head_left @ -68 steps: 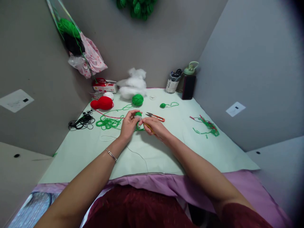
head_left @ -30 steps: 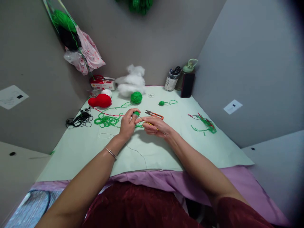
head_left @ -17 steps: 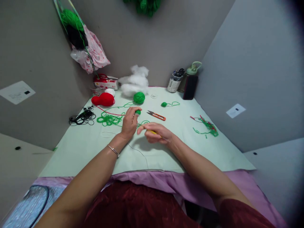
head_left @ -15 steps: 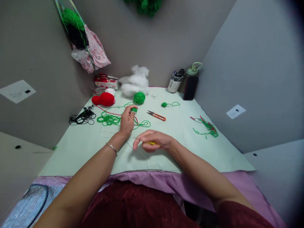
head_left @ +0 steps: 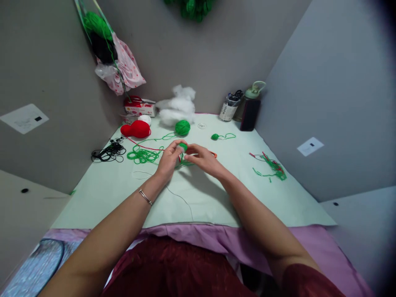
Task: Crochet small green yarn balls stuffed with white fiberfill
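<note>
My left hand (head_left: 167,161) is closed around a small green crochet piece (head_left: 183,146), holding it above the middle of the table. From the right, my right hand (head_left: 204,160) reaches in with its fingertips at the piece. The yellow crochet hook it held a moment ago is hidden behind the fingers now. Green yarn (head_left: 144,156) lies in loose loops left of my hands, and a red strand runs towards them. Behind them sits a green yarn ball (head_left: 182,127). Orange thread snips (head_left: 214,154) lie mostly covered by my right hand.
Red yarn (head_left: 137,129), white stuffing (head_left: 177,108) and a box (head_left: 140,108) stand at the back left. Black yarn (head_left: 109,152) lies at the left edge. A pen cup (head_left: 228,109), bottle (head_left: 254,91) and phone (head_left: 250,115) stand back right, with yarn scraps (head_left: 274,167) nearer.
My right hand has moved up and away from me to meet the green piece in my left hand. It now covers most of the snips. My left hand has shifted slightly right.
</note>
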{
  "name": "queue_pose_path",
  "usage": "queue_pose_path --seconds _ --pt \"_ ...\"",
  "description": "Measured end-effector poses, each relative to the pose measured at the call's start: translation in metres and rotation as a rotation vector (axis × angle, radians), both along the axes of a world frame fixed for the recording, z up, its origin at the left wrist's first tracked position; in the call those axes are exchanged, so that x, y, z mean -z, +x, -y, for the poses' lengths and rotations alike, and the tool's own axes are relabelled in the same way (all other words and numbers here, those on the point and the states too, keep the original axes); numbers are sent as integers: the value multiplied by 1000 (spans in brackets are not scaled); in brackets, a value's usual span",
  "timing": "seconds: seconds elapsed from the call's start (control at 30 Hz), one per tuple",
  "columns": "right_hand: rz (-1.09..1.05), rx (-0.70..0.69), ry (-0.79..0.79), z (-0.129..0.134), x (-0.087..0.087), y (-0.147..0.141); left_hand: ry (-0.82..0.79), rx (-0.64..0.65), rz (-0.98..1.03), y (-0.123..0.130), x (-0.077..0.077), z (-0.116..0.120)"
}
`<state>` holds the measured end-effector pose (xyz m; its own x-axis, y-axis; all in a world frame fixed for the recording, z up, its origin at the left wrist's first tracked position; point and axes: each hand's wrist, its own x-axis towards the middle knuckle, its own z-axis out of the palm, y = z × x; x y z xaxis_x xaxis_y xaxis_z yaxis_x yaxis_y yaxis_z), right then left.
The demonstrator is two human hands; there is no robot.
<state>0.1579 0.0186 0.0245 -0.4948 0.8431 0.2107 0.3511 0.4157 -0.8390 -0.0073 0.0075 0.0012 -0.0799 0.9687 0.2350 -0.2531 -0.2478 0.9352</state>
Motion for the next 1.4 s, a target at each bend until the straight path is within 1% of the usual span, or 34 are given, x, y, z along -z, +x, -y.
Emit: queue_pose_path --seconds 0.07,0.13,0.2,0.27,0.3,0.33,0.37,0.43,0.5,0.57,0.6,0.63,0.73,0.8,1.0,1.23,1.4 --pt "-12 -80 -46 1 4 -15 -26 -15 21 -1 2 0" --pt "-19 -110 -63 3 4 -20 -47 -45 41 -4 4 -2" --pt "-52 -55 -26 8 0 -19 -59 -67 59 -7 5 -4" --pt "-140 36 71 15 -8 -18 -71 -63 69 -8 5 -6" --pt "-207 58 120 19 -11 -18 -77 -54 73 -7 5 -6" --pt "-274 42 128 22 -14 -18 -83 -45 77 -6 5 -6" --pt "-338 6 85 25 -15 -20 -88 -36 80 -5 5 -6" --pt "-435 -24 -75 26 -14 -22 -91 -26 88 -2 4 -5" --pt "-480 79 -199 22 -9 -23 -82 -27 96 0 3 -3" --pt "-471 202 -227 14 -2 -22 -69 -32 102 1 2 -1" --pt "-451 210 -236 11 1 -21 -65 -30 105 2 2 0" --pt "-424 186 -249 8 4 -20 -63 -22 108 3 1 1" --pt "-342 58 -283 5 8 -19 -66 16 115 7 2 4" --pt "-314 31 -278 6 10 -20 -65 28 120 9 2 5" --pt "-303 108 -267 6 15 -21 -70 57 143 9 4 5" --pt "-299 170 -283 3 17 -20 -99 164 182 8 3 6" --pt "-282 226 -271 3 16 -19 -100 211 237 9 1 7"
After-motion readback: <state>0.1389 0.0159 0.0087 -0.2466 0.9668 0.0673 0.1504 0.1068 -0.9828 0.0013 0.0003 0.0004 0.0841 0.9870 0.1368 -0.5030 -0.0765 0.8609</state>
